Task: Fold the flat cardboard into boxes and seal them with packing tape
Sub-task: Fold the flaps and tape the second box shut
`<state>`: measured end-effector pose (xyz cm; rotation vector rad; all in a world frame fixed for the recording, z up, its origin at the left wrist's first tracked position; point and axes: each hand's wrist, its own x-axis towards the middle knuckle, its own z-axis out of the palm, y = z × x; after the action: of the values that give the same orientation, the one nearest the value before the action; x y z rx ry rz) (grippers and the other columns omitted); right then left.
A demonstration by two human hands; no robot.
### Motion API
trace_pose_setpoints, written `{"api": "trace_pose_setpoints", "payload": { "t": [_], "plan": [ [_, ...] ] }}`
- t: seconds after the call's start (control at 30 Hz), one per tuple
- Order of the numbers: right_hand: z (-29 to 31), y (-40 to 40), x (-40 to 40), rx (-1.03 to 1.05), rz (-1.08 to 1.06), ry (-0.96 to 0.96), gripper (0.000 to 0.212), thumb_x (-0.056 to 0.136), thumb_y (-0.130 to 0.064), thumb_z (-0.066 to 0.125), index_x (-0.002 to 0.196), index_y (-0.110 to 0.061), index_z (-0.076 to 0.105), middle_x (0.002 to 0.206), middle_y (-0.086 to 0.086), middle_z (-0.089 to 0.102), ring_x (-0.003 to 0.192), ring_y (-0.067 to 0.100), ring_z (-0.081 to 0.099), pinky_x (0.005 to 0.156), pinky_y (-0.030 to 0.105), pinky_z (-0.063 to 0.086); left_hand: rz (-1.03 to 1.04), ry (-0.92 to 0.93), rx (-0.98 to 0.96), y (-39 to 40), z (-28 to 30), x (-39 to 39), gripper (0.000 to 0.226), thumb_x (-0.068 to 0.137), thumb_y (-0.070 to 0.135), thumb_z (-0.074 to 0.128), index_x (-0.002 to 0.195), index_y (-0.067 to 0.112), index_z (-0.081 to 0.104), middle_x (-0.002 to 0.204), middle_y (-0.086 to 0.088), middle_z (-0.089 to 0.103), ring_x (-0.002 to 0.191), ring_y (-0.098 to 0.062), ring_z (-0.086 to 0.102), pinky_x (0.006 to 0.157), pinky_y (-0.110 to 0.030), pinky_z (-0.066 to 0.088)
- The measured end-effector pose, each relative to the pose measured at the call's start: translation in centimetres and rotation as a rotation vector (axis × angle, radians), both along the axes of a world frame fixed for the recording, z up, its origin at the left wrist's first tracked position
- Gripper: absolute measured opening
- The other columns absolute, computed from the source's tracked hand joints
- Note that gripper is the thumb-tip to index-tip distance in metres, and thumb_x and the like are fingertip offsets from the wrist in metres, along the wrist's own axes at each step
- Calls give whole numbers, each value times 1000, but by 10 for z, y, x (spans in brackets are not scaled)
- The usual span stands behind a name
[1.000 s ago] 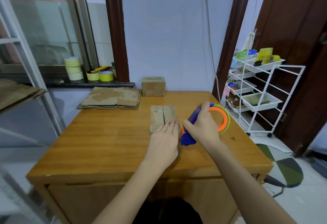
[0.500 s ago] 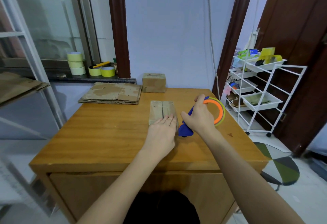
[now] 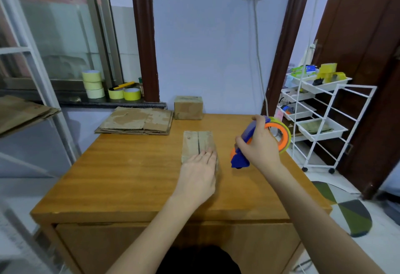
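Observation:
A small folded cardboard box (image 3: 198,141) sits in the middle of the wooden table (image 3: 129,176), its two top flaps meeting at a centre seam. My left hand (image 3: 199,174) lies flat on the box's near end with straight fingers. To its right, my right hand (image 3: 259,148) grips a blue and orange tape dispenser (image 3: 279,135) by the handle, raised a little above the table. The dispenser's blue front end (image 3: 239,161) points down toward the table, apart from the box.
A stack of flat cardboard (image 3: 136,121) lies at the table's back left. A closed box (image 3: 188,108) stands at the back edge. Tape rolls (image 3: 93,84) line the window sill. A white wire trolley (image 3: 320,120) stands right of the table.
My right hand has lifted the tape dispenser slightly and drawn it a little to the right, away from the box. My left hand stays flat on the box.

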<state>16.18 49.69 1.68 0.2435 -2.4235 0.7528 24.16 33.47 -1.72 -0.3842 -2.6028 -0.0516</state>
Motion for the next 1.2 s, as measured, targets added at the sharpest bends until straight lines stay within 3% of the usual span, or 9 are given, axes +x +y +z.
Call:
{"api": "trace_pose_setpoints", "payload": {
  "t": [0.17, 0.27, 0.37, 0.5, 0.63, 0.87, 1.0, 1.13, 1.2],
  "plan": [
    [-6, 5, -13, 142, -57, 112, 51, 90, -29, 60, 135, -10, 45, 68, 3, 53, 61, 17, 42, 47, 28, 27, 21, -31, -12, -1, 0, -1, 62, 54, 29, 88, 110, 10, 71, 108, -5, 71, 95, -14, 70, 83, -27, 53],
    [-9, 4, -24, 286, -17, 204, 66, 75, -18, 78, 135, -10, 50, 50, -2, 40, 46, 16, 34, 43, 24, 23, 30, -69, -30, -1, -1, 0, 68, 51, 30, 88, 113, 9, 70, 112, -7, 70, 99, -16, 69, 86, -28, 51],
    [-17, 4, -33, 388, 31, 284, 82, 65, -17, 85, 137, -15, 46, 47, 3, 45, 44, 22, 40, 46, 25, 22, 51, -92, -12, -1, 1, 1, 73, 51, 30, 85, 119, 9, 67, 118, -7, 67, 105, -16, 66, 92, -27, 46],
    [-41, 3, -35, 405, 140, 289, 89, 63, -23, 87, 138, -21, 38, 56, 5, 55, 51, 26, 50, 42, 26, 31, 7, -81, -5, 1, 4, 3, 69, 90, 28, 54, 150, 12, 24, 155, -7, 28, 142, -18, 29, 109, -26, 7],
    [-51, 6, -34, 377, 168, 220, 90, 68, -25, 85, 142, -21, 33, 72, 8, 61, 63, 26, 57, 48, 34, 46, 8, -64, 12, 2, 4, 3, 69, 96, 31, 44, 153, 15, 9, 160, -4, 14, 146, -15, 14, 116, -27, 6],
    [-58, 24, -12, 253, 372, 107, 68, 82, -24, 74, 141, -16, 41, 103, 8, 65, 91, 24, 63, 77, 37, 53, 6, -69, 56, 1, 2, 2, 69, 94, 33, 46, 153, 17, 12, 159, -2, 17, 145, -14, 17, 116, -28, 8],
    [-69, 37, 5, 254, 475, 189, 66, 78, -18, 79, 131, -27, 41, 95, 6, 64, 80, 21, 65, 66, 32, 55, 16, -68, 45, 2, 1, 1, 68, 93, 32, 47, 152, 15, 18, 158, -3, 21, 144, -14, 22, 116, -27, 12],
    [-85, 53, 16, 178, 481, 146, 71, 76, -11, 79, 130, -28, 35, 104, 13, 59, 81, 28, 64, 65, 37, 54, 33, -83, 21, 0, 1, 1, 68, 69, 35, 75, 131, 14, 58, 132, -3, 59, 119, -11, 58, 100, -25, 40],
    [-93, 59, 19, 161, 467, 110, 71, 76, -11, 78, 128, -30, 35, 100, 11, 55, 72, 28, 61, 61, 32, 48, 40, -84, 35, 0, 5, 4, 66, 73, 34, 72, 133, 14, 56, 134, -3, 57, 120, -11, 56, 102, -24, 40]
  ]
}}
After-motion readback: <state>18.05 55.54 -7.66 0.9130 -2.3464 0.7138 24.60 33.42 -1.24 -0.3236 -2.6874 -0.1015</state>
